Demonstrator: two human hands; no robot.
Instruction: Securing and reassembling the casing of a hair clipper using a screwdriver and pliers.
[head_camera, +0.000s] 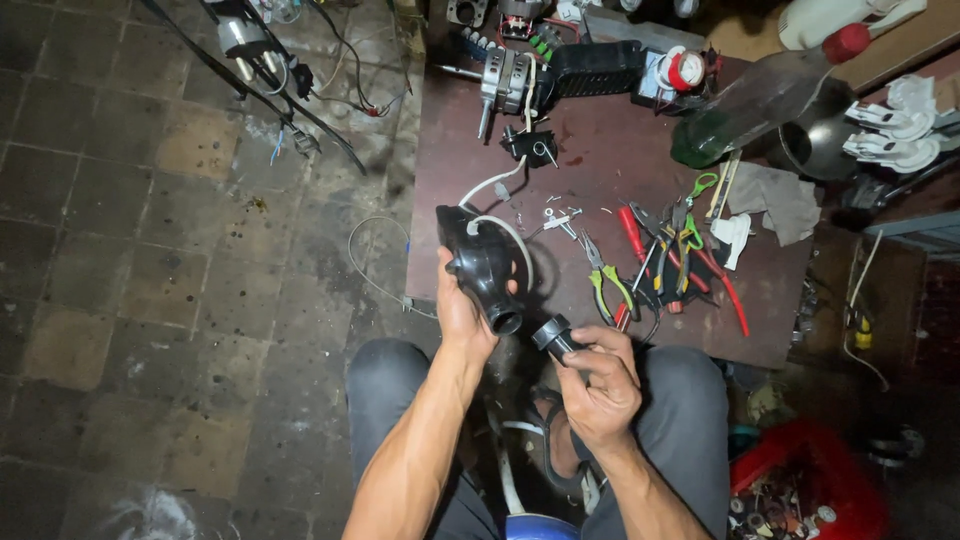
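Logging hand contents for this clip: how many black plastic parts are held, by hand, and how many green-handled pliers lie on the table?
Left hand, black plastic housing: 1
Right hand, black round cap: 1
Green-handled pliers on table: 1
Total: 3

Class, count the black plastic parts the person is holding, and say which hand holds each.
2. The left hand holds the larger black housing; the right hand holds the small black cap. Nothing more shows in either hand.
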